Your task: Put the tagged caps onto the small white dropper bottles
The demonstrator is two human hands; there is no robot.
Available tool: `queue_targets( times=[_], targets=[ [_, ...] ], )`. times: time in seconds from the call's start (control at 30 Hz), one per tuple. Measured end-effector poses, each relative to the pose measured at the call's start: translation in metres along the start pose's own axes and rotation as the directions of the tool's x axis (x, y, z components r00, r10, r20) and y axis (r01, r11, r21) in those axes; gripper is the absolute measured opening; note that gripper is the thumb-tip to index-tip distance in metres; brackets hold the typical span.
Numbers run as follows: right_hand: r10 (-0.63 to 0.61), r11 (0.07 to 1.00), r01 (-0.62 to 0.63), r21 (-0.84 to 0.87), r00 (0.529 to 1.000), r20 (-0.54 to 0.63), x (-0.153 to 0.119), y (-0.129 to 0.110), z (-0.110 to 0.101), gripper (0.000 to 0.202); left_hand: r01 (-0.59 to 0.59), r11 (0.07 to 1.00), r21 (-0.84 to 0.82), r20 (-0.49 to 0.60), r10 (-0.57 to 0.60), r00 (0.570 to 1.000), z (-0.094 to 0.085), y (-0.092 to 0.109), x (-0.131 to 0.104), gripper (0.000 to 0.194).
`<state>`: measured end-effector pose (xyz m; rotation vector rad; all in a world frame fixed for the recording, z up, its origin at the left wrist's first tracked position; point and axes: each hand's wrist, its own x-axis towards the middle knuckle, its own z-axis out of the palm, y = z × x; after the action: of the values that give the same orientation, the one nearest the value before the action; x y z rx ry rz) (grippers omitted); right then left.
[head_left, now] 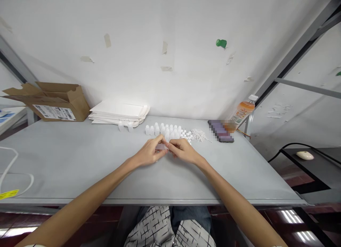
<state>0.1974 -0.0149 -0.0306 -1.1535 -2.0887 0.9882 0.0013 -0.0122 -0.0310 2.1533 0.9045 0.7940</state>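
Near the middle of the grey table, my left hand grips a small translucent plastic piece between thumb and fingers. My right hand meets it at the piece's right end, its fingers pinched together; what they hold is too small to make out. Just behind both hands stand several small white bottles in rows. To their right lie several small white caps and a heap of thin white pieces. Two translucent pieces stand apart at the left.
A stack of white sheets or envelopes and an open cardboard box are at the back left. A phone and an orange drink bottle are at the right. A white cable lies at the left edge.
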Motion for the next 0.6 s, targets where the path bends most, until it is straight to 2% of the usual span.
queue_targets(
  times=[0.17,0.27,0.6],
  targets=[
    [-0.067,0.998,0.067,0.016,0.997,-0.031,-0.0002,-0.0029,-0.0019,0.028,0.016,1.000,-0.014,0.000,-0.016,1.000,0.0010,-0.0033,0.0009,0.012],
    [-0.066,0.997,0.067,0.028,0.998,-0.024,-0.0004,-0.0041,-0.0024,0.020,0.026,0.999,-0.019,-0.003,-0.026,1.000,0.0010,-0.0031,0.0008,0.011],
    [-0.022,0.995,0.015,0.102,0.997,0.070,-0.0003,-0.0022,-0.0024,0.034,0.015,1.000,-0.007,-0.024,-0.015,1.000,0.0024,-0.0005,-0.0006,0.014]
  ],
)
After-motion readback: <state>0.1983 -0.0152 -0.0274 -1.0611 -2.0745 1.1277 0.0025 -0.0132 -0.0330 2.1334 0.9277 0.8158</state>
